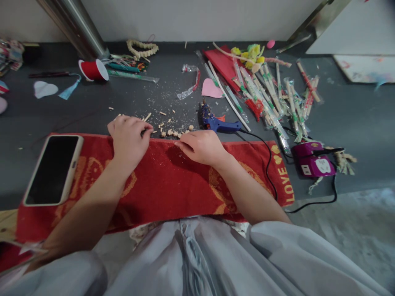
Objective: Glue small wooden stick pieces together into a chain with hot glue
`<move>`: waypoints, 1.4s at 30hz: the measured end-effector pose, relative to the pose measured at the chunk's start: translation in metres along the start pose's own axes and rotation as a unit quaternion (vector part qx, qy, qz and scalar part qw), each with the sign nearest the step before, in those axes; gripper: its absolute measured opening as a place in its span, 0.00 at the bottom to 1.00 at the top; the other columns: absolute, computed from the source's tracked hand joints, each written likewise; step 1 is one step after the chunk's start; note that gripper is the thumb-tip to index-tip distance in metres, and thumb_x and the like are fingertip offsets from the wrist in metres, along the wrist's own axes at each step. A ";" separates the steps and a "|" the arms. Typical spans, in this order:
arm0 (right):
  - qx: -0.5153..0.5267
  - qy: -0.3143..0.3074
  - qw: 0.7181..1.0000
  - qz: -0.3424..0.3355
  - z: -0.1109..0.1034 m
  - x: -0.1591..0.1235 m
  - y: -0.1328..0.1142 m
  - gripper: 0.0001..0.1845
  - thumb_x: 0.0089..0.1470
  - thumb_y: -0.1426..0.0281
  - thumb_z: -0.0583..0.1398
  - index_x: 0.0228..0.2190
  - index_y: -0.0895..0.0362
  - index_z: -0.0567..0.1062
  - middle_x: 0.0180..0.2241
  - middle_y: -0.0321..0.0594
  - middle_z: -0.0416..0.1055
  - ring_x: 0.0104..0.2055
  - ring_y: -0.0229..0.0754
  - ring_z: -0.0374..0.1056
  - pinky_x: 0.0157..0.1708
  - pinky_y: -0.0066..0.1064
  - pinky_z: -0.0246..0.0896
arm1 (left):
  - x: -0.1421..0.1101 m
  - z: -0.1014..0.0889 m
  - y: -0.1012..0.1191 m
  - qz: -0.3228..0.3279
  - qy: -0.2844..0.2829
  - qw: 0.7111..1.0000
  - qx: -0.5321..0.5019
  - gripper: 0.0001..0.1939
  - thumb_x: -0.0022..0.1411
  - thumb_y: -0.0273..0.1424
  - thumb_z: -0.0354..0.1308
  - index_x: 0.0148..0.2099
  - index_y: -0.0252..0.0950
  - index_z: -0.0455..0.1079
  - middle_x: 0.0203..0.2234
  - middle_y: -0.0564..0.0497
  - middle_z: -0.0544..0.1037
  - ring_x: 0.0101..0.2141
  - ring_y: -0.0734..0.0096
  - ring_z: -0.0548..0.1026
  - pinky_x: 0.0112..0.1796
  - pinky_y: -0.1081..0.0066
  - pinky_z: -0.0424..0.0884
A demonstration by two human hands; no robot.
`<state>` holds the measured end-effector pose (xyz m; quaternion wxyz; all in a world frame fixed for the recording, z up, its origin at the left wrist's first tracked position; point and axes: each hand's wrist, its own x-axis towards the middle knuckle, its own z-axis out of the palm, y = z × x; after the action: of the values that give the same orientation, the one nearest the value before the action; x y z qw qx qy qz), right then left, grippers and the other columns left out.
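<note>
My left hand (129, 133) rests at the far edge of a red towel (173, 181), its fingers curled and the thumb against them. Whatever it may hold is hidden. My right hand (202, 147) lies on the same edge, fingers pressed together and pointing left; I cannot make out anything in them. Between the hands, a row of pale crumbly bits (175, 133) lies along the towel's edge. Short pieces of pale stick (147, 117) and fine crumbs are scattered just beyond. A blue glue gun (224, 125) lies past my right hand, with its black cable running across the towel.
A phone (54, 168) lies on the towel's left end. Wrapped chopsticks (268, 92) are heaped at the right, near a purple power socket block (313, 160). A red thread spool (92, 70), a pink paper heart (212, 88) and a metal post (77, 28) stand or lie farther back.
</note>
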<state>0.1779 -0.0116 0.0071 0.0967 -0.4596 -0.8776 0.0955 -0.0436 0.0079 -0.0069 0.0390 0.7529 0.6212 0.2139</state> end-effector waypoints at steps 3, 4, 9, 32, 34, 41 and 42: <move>-0.002 -0.003 1.000 0.003 0.000 0.000 0.000 0.24 0.66 0.61 0.47 0.33 0.59 0.77 0.31 0.45 0.78 0.30 0.40 0.65 0.28 0.33 0.40 | 0.000 -0.001 0.002 -0.008 -0.004 1.000 0.005 0.10 0.65 0.35 0.54 0.33 0.44 0.75 0.37 0.48 0.80 0.50 0.49 0.69 0.55 0.45 0.59; -0.001 -0.004 1.000 0.003 0.000 -0.001 0.000 0.24 0.66 0.61 0.47 0.33 0.59 0.77 0.31 0.45 0.78 0.30 0.40 0.65 0.28 0.33 0.39 | 0.000 -0.001 0.002 -0.010 -0.003 1.000 0.004 0.10 0.64 0.35 0.54 0.33 0.44 0.75 0.37 0.48 0.80 0.51 0.49 0.69 0.54 0.45 0.60; 0.000 -0.005 1.000 0.005 -0.002 -0.001 -0.001 0.23 0.66 0.61 0.47 0.33 0.59 0.78 0.30 0.45 0.77 0.29 0.39 0.65 0.28 0.33 0.39 | -0.001 0.003 -0.001 0.019 0.011 1.000 -0.013 0.08 0.63 0.35 0.57 0.32 0.44 0.75 0.36 0.47 0.80 0.50 0.48 0.69 0.53 0.44 0.61; 0.022 0.087 0.977 0.195 -0.037 -0.024 0.070 0.12 0.52 0.71 0.61 0.40 0.58 0.76 0.36 0.46 0.76 0.41 0.50 0.69 0.43 0.39 0.60 | 0.003 0.009 -0.004 0.023 0.025 0.999 -0.010 0.08 0.61 0.34 0.57 0.31 0.41 0.73 0.35 0.44 0.80 0.48 0.47 0.70 0.50 0.47 0.64; 0.024 0.074 0.978 0.196 -0.037 -0.028 0.077 0.15 0.50 0.70 0.62 0.42 0.59 0.75 0.37 0.48 0.75 0.43 0.51 0.69 0.46 0.42 0.61 | 0.003 0.007 -0.001 0.031 0.030 0.999 -0.026 0.07 0.61 0.34 0.57 0.31 0.41 0.73 0.34 0.45 0.79 0.47 0.50 0.71 0.50 0.49 0.65; -0.011 0.060 0.977 0.206 -0.031 -0.033 0.086 0.18 0.49 0.70 0.62 0.44 0.58 0.75 0.38 0.49 0.73 0.48 0.57 0.66 0.50 0.49 0.62 | -0.009 0.000 0.019 0.113 0.002 0.991 -0.068 0.08 0.61 0.33 0.56 0.30 0.42 0.73 0.28 0.50 0.80 0.38 0.59 0.74 0.44 0.58 0.70; -0.015 0.058 0.977 0.205 -0.031 -0.033 0.086 0.18 0.49 0.70 0.62 0.44 0.58 0.75 0.39 0.50 0.73 0.48 0.57 0.66 0.50 0.49 0.62 | -0.012 0.000 0.021 0.131 -0.002 0.989 -0.071 0.08 0.61 0.33 0.56 0.30 0.42 0.74 0.28 0.50 0.80 0.38 0.59 0.74 0.43 0.58 0.71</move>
<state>0.2719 0.0117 0.0118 0.1185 -0.6356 -0.7593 0.0733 -0.0256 -0.0082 -0.0031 0.0656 0.8234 0.5006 0.2593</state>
